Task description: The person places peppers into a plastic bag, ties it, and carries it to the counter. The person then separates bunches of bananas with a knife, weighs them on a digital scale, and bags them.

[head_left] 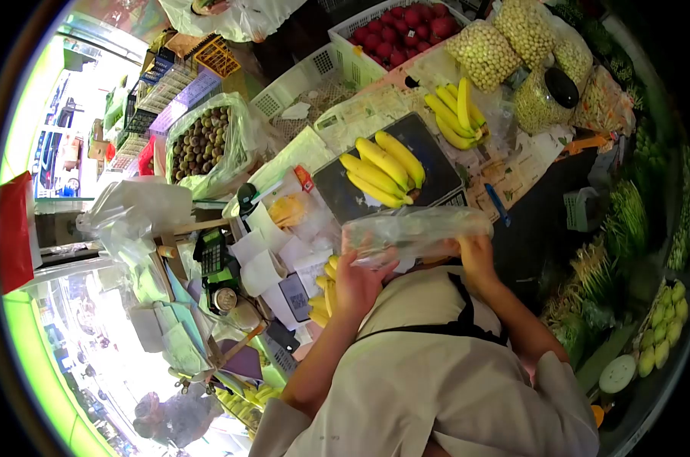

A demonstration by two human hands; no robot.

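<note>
A clear plastic bag (421,232) is stretched sideways in front of my body, held at both ends. My left hand (358,280) is closed on its left end, and my right hand (476,257) grips the right end. Just beyond the bag, a bunch of bananas (383,169) lies on a dark flat weighing plate (445,177). Farther right, a second banana bunch (459,114) rests on newspaper. More bananas (323,295) show beside my left wrist, partly hidden by it.
A white crate (352,65) of dark red round fruit stands at the back. Bags of pale round produce (483,55) sit at back right. A blue pen-like object (498,204) lies right of the plate. Papers, a calculator-like device (214,253) and a QR card (295,295) are at left.
</note>
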